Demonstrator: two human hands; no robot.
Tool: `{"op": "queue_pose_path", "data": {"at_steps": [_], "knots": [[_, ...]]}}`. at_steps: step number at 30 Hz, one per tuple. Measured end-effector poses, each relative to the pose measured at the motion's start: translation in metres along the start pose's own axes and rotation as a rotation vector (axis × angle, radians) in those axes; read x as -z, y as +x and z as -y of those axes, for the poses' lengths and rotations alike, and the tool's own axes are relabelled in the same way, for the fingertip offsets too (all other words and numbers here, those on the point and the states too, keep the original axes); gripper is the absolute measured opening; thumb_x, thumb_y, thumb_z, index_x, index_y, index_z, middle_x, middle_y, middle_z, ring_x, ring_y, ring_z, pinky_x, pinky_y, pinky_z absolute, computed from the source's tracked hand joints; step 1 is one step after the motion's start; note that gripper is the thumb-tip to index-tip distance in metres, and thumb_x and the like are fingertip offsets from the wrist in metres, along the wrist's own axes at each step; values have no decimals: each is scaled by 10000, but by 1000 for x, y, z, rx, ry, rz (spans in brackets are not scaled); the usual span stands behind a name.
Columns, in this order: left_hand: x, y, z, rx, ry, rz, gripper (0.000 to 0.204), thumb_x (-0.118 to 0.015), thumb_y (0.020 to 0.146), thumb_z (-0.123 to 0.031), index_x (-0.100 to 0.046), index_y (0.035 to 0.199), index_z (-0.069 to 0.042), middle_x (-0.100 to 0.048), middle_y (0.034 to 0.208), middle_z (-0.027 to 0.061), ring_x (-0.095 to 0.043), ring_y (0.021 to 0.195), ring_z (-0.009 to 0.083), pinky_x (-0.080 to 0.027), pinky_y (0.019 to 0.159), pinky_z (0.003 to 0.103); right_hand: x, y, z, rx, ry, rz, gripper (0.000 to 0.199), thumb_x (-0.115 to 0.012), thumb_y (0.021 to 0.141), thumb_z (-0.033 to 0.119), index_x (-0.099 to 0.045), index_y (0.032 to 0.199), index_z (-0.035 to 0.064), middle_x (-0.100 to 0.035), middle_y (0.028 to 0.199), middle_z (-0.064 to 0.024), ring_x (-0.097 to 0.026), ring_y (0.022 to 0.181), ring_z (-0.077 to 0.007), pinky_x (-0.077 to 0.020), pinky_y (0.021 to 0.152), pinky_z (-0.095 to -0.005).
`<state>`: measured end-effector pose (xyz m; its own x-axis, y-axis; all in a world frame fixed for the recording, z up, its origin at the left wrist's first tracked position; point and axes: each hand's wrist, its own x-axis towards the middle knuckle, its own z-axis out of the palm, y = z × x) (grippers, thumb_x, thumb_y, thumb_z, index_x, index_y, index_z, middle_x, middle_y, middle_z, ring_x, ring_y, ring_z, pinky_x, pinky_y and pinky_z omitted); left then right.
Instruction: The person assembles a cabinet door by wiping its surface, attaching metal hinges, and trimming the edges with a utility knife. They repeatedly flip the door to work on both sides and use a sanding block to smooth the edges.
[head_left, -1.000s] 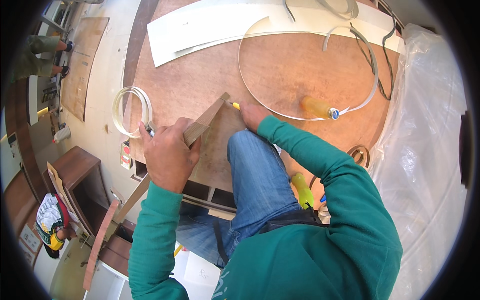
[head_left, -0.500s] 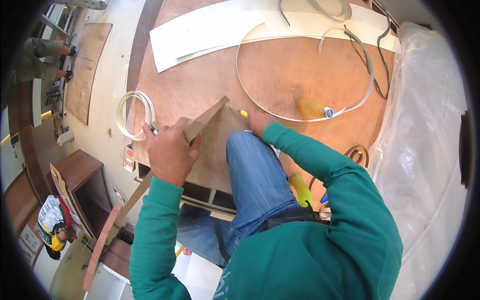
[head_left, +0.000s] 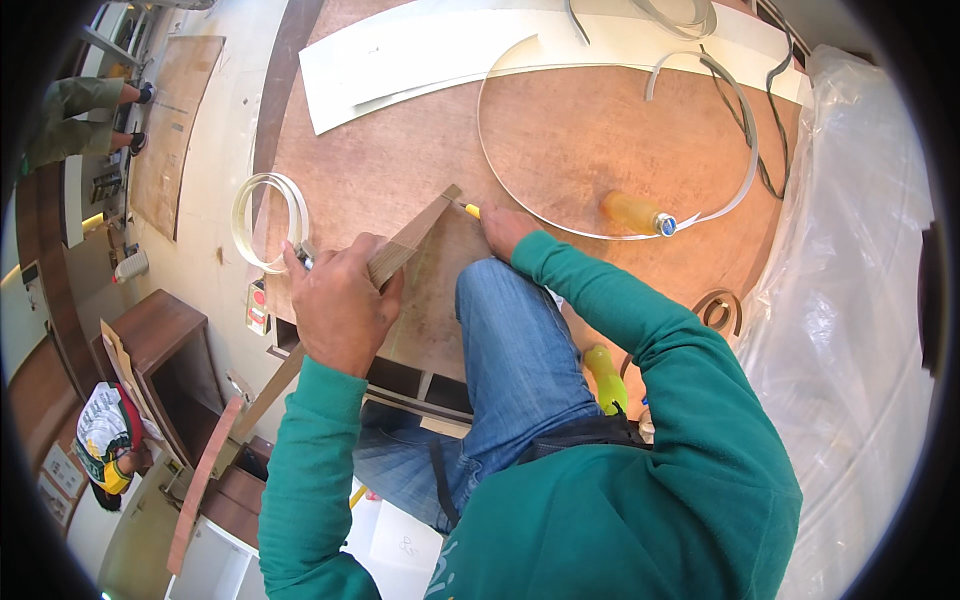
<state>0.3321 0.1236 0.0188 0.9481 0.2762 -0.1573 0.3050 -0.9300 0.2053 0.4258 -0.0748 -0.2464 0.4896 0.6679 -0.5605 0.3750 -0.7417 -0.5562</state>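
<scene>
My left hand (head_left: 345, 305) is closed round a long brown wood-grain strip (head_left: 425, 222), which slants up and to the right over the brown tabletop. Close to the strip's far end, my right hand (head_left: 508, 232) grips a yellow utility knife (head_left: 472, 210). Its thin tip is beside the strip's edge; whether it touches I cannot tell. A small metallic piece (head_left: 306, 256) shows by my left index finger, partly hidden. My bent knee in blue jeans (head_left: 515, 330) rests against or over the table's near side.
A coiled white band (head_left: 240, 225) lies at the table's left edge. White sheets (head_left: 420, 55), a looped thin strip (head_left: 483, 130) and an amber bottle (head_left: 632, 212) lie farther back. Clear plastic sheeting (head_left: 850, 300) hangs at right. Two other people are at left, one by a brown cabinet (head_left: 155, 325).
My right hand has shifted slightly left with the knife, bringing its tip nearer the strip's far end. The left hand keeps its hold, nearly still. The view has shifted a little.
</scene>
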Motion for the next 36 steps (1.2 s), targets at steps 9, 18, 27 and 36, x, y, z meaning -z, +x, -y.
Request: {"op": "queue_pose_path", "data": {"at_steps": [9,18,27,36], "knots": [[-3,-4,0,13,24,24,262,-848,876,-278,-733,1017,-90,-726,778,177,-696,776,404,-337,1226,644,8,0,2,-2,-52,47,231,-480,1063,136,-559,1184,-44,-762,1009,-308,-762,942,-477,-600,800,-574],[4,2,2,8,72,27,289,-841,882,-316,-709,983,-79,-736,791,183,-696,779,426,-351,1212,652,11,-33,-7,-42,-42,-17,244,-484,1062,163,-534,1168,-52,-744,958,-322,-747,911,-500,-586,792,-591],[3,1,-1,24,76,44,269,-856,857,-286,-717,980,-92,-727,764,146,-720,802,364,-349,1210,679,17,-9,4,-9,12,-36,224,-558,1009,81,-560,1191,-49,-758,1015,-301,-756,944,-479,-601,818,-571],[0,-1,0,14,16,1,257,-848,864,-275,-725,983,-84,-730,776,166,-695,764,406,-342,1221,639,8,3,14,-53,-13,35,258,-468,1064,141,-559,1218,-45,-756,1055,-315,-753,990,-487,-592,837,-584]]}}
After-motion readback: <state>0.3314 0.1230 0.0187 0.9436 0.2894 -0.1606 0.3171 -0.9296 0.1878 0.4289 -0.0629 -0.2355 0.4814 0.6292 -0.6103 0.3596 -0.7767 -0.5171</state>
